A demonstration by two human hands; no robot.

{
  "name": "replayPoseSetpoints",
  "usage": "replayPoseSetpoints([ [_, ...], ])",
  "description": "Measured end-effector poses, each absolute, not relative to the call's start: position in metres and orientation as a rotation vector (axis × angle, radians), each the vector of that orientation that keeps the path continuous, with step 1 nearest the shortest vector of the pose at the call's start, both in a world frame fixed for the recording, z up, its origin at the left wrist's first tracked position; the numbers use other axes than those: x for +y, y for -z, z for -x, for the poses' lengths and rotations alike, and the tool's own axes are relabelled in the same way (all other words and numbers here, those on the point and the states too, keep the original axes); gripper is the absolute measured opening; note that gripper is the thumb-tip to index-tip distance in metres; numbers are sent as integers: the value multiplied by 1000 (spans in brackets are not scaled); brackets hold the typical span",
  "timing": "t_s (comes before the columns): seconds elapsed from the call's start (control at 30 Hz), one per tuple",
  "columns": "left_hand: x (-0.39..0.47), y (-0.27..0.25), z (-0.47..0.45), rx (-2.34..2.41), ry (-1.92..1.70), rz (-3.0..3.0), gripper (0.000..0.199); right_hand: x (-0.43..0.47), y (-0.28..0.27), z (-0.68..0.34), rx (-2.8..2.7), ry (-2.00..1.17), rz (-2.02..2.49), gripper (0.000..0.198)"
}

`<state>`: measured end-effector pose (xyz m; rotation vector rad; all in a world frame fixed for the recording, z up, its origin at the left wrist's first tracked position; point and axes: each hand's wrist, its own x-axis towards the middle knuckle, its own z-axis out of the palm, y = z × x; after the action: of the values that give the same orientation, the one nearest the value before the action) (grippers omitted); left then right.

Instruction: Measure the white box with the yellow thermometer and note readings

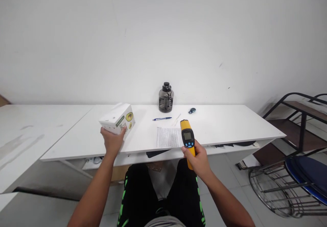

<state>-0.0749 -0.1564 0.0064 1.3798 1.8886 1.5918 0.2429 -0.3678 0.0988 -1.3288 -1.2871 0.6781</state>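
My left hand [113,140] grips the near end of a white box [120,118] with avocado pictures and green print. The box is tilted over the left part of the white table [217,128]. In my right hand [200,157] is a yellow and black infrared thermometer [188,138], held upright by its handle at the table's front edge. Its small screen and blue buttons face me, and the screen looks blank. Between the hands lies a sheet of paper [168,137] covered in writing. A blue pen [162,118] rests behind the sheet.
A dark transparent water jug [166,99] stands at the back by the wall. Right of it lies a small dark object [192,110]. A shelf under the tabletop holds a dark flat item [157,153]. To the right are a blue stool [309,176] and a metal rack [288,124].
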Motion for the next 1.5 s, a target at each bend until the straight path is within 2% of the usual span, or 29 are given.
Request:
replayPoseSetpoints([
  [0.3,-164,-8,70,1985,-1559,-1370,108,-365,-94,-237,-1304,-661,1341,25],
  [0.4,-167,-7,68,2009,-1575,-1365,107,-359,-91,-241,-1313,-668,1394,33],
  [0.47,-170,-7,66,2033,-1581,-1358,107,-349,-88,-251,-1344,-644,1475,46],
  [0.53,-172,-7,65,2054,-1572,-1347,108,-333,-82,-268,-1411,-613,1607,56],
  [0.67,-171,-7,62,2082,-1552,-1331,109,-287,-60,-311,-1517,-530,2046,51],
  [0.83,-168,-3,60,2130,-1527,-1372,108,-237,-30,-349,-1470,-240,2504,62],
  [1.13,-171,-8,57,2161,-1459,-1425,108,-209,-1,-363,-1622,100,2444,55],
  [1.5,-139,-13,56,2087,-1392,-1483,111,-210,10,-356,-1574,248,2403,55],
])
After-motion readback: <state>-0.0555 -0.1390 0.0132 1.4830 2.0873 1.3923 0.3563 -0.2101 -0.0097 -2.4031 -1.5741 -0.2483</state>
